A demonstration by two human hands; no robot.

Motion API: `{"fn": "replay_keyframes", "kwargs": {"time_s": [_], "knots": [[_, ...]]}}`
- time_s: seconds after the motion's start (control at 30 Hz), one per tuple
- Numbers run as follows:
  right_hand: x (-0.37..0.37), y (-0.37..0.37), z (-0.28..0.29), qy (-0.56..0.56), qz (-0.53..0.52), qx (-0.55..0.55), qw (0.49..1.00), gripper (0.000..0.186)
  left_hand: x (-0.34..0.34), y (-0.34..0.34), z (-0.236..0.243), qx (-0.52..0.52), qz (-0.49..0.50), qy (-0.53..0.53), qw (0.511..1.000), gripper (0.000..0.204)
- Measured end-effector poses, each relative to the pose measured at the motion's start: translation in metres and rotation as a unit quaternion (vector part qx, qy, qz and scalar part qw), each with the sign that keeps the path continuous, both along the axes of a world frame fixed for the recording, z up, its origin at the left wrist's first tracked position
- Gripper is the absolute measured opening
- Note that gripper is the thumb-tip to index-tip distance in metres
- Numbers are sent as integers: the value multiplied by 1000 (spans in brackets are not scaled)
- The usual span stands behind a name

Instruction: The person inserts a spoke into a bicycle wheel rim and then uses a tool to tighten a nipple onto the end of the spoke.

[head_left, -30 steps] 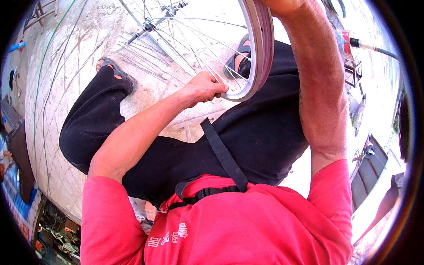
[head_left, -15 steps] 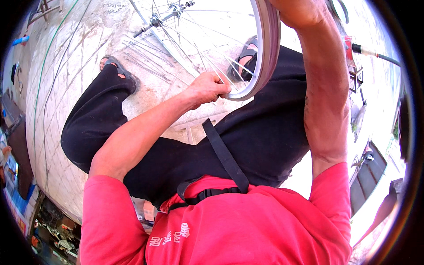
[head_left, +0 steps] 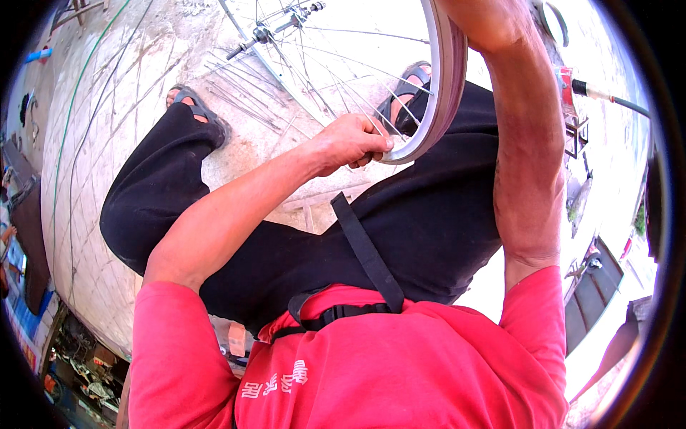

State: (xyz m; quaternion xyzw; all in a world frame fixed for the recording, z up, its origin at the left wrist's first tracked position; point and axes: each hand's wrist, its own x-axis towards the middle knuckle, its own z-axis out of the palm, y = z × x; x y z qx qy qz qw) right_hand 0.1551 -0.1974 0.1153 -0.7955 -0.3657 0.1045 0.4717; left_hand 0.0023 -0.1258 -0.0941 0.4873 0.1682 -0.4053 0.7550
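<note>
A bicycle wheel (head_left: 427, 132) with a silver rim stands tilted between my legs, its thin spokes running to a metal hub (head_left: 263, 33) with a threaded axle. My left hand (head_left: 355, 141) is closed, thumb and fingers pinched at the rim's lower inner edge where a spoke meets it. Whether the fingertips grip the spoke or the rim itself is hard to make out. My right hand (head_left: 480, 20) is at the upper part of the rim, its fingers cut off by the top of the picture.
Several loose spokes (head_left: 246, 96) lie on the pale concrete floor (head_left: 153, 150) between my sandalled feet. A green cord (head_left: 87, 75) and a dark cord run along the left. Toward the right stands a red tool part (head_left: 566, 86) with a black hose end; clutter fills the lower left.
The wheel has shifted slightly to the right, and my left hand has moved with it, still pinched at the rim. My right arm is nearly where it was.
</note>
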Motion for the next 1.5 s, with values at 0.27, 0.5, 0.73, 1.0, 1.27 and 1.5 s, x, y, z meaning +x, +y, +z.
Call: {"fn": "replay_keyframes", "kwargs": {"time_s": [0.27,0.5,0.73,1.0,1.27,1.5], "knots": [[31,2,17,199,55,25,978,67,1,20,-12,0,9,2,1000,26],[20,-1,-9,-45,-9,-11,999,64,-9,44,-39,129,53,21,990,14],[19,3,-18,-63,-10,21,998,61,-17,39,-45,210,28,12,977,30],[22,1,-6,6,49,49,998,57,-20,33,-59,307,-62,-94,945,27],[17,11,0,44,-6,32,998,53,-12,16,-42,265,-77,-8,961,25],[22,0,-12,19,37,48,998,51,-11,4,-51,334,-101,-55,936,32]]}}
